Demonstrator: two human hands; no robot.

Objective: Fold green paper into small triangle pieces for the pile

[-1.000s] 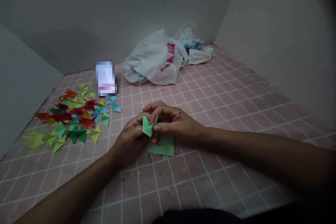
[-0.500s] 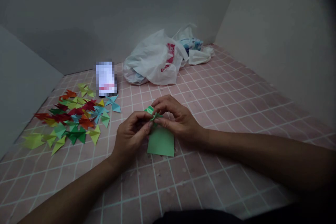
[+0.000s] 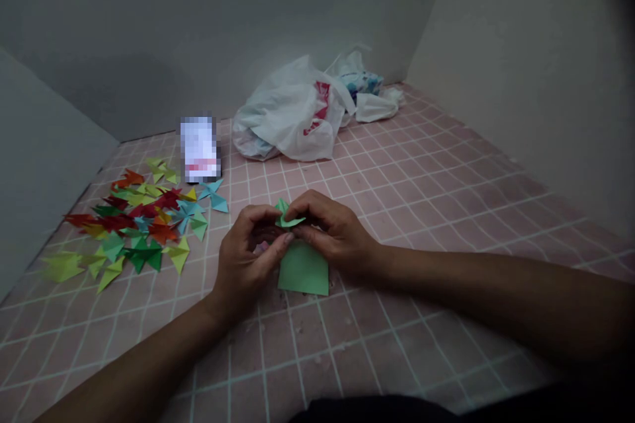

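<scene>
A small green origami figure (image 3: 290, 217), partly folded, is pinched between both hands near the middle of the view. My left hand (image 3: 251, 248) grips it from the left with thumb and fingers curled round. From the right, my right hand (image 3: 340, 231) presses it with thumb and index finger. Under the hands lies a flat green sheet of paper (image 3: 304, 269), its upper part hidden by them. The fingers cover much of the folded piece, so its full shape does not show.
Many folded paper figures (image 3: 149, 218) in several colours lie spread at the left. A phone (image 3: 200, 149) with a blurred screen leans behind them. White plastic bags (image 3: 292, 109) sit by the back wall. Pink tiled floor (image 3: 421, 185) extends to the right.
The folded green piece has turned and its points now spread wider above my fingers. My right fingers have shifted slightly down and right. The sheet beneath stays put.
</scene>
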